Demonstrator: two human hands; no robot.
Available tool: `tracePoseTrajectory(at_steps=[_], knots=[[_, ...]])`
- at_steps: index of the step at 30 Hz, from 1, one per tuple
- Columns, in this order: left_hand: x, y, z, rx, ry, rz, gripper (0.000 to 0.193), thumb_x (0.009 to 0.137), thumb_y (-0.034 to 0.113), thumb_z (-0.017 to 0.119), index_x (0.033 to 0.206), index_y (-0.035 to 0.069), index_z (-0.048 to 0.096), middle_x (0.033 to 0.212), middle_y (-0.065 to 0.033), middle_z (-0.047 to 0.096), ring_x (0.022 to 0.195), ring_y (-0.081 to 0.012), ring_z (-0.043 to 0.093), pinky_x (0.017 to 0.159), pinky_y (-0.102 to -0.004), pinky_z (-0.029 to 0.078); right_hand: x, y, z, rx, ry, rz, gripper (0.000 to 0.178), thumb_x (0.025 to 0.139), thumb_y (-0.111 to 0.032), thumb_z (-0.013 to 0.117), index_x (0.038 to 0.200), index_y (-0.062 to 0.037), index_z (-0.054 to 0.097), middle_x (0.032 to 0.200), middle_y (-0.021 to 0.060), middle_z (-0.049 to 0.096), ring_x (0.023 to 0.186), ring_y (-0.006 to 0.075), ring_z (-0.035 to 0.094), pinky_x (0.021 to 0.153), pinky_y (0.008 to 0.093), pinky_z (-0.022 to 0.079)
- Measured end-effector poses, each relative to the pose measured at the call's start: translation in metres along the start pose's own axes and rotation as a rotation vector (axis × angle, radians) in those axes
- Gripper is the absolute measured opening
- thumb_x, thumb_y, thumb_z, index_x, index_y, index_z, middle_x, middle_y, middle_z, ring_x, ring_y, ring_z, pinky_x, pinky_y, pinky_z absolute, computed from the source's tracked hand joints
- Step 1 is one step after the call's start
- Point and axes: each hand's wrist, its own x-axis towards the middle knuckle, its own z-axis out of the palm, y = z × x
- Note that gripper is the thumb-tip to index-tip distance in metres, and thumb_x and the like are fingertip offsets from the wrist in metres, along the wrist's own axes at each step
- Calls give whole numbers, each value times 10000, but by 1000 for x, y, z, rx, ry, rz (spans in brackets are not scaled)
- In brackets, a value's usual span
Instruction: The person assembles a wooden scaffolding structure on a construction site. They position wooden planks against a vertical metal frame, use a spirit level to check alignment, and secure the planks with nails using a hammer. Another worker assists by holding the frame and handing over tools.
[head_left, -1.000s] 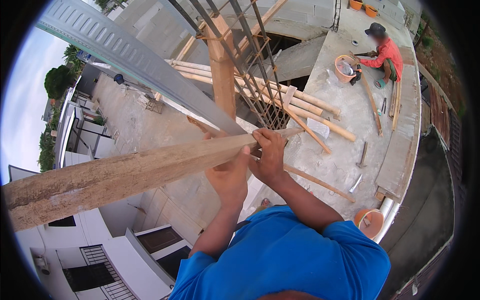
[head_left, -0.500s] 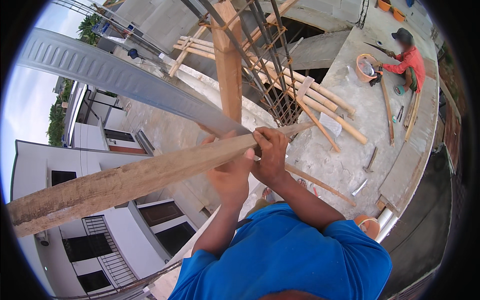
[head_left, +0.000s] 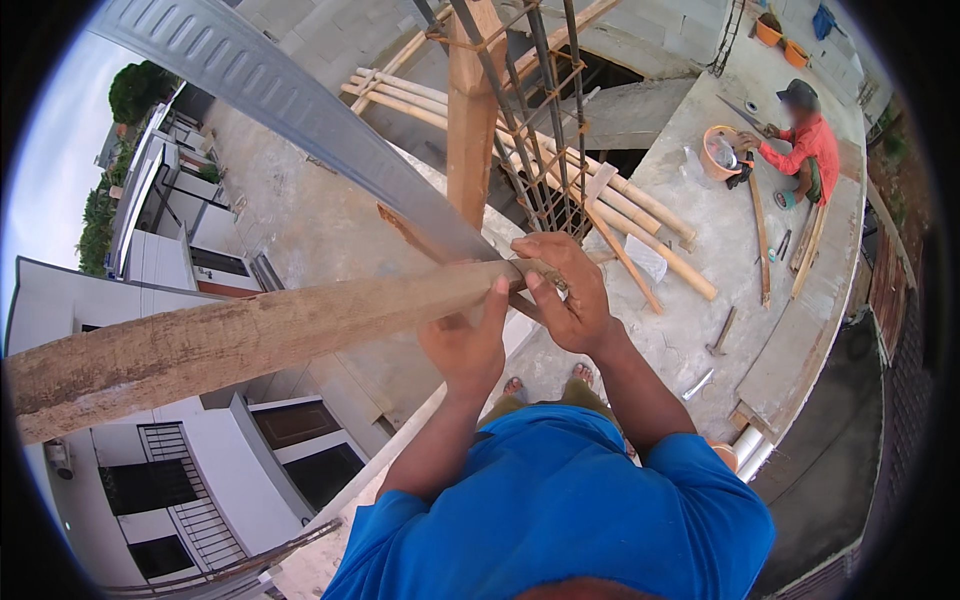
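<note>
A long rough wooden beam (head_left: 250, 330) runs from the left edge to my hands in front of my chest. My left hand (head_left: 465, 345) grips it from below, thumb along its near side. At its right end, my right hand (head_left: 570, 295) is closed around the wood, fingers over the top and thumb in front. A grey ribbed metal strip (head_left: 300, 130) slants down from the upper left to meet the beam beside my hands. Behind stands an upright timber post (head_left: 472, 130). The contact between strip, post and beam is partly hidden by my fingers.
A tied rebar column (head_left: 545, 130) rises just beyond my hands, with bamboo poles (head_left: 640, 215) behind it. To the right, a hammer (head_left: 722, 332) lies on the concrete. A person in red (head_left: 805, 150) crouches by an orange bucket (head_left: 718, 150). A drop opens at left.
My right hand has shifted and turned, its thumb now showing in front of the beam end. The beam's left part sits higher in view. The whole view has shifted slightly.
</note>
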Motion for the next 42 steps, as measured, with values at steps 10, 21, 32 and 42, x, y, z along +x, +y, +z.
tracePoseTrajectory(at_steps=[10, 21, 32, 42], knots=[[2, 0, 1, -147, 5, -40, 396, 887, -32, 809, 1242, -41, 633, 1264, -163, 683, 1191, -226, 642, 1067, -372, 482, 78, 1, -32, -437, -513, -191, 140, 929, -24, 697, 1054, -60, 747, 1072, 99, 710, 1014, 299, 687, 875, 416, 552], [-1, -3, 1, -97, -22, -21, 444, 938, 12, 782, 1309, -38, 543, 1305, -194, 634, 1217, -231, 619, 1070, -387, 494, 0, 37, -49, -307, -410, 258, 127, 1020, -50, 582, 1144, -41, 607, 1086, 158, 672, 1031, 357, 675, 904, 431, 532], [8, -6, -4, -29, -108, -22, 357, 914, 21, 793, 1226, -35, 630, 1224, -140, 681, 1159, -211, 649, 1012, -359, 510, -40, 19, -8, 143, -111, 403, 167, 1031, -127, 629, 1161, -47, 561, 1337, 152, 565, 1234, 251, 562, 1066, 395, 453], [13, 0, -18, -50, -253, -70, 474, 909, 86, 844, 1280, -51, 582, 1189, -139, 695, 1081, -200, 680, 995, -358, 527, -49, -5, 37, -366, 185, 110, 212, 927, -116, 775, 1053, -24, 632, 1176, 219, 646, 1067, 389, 649, 929, 450, 509]])
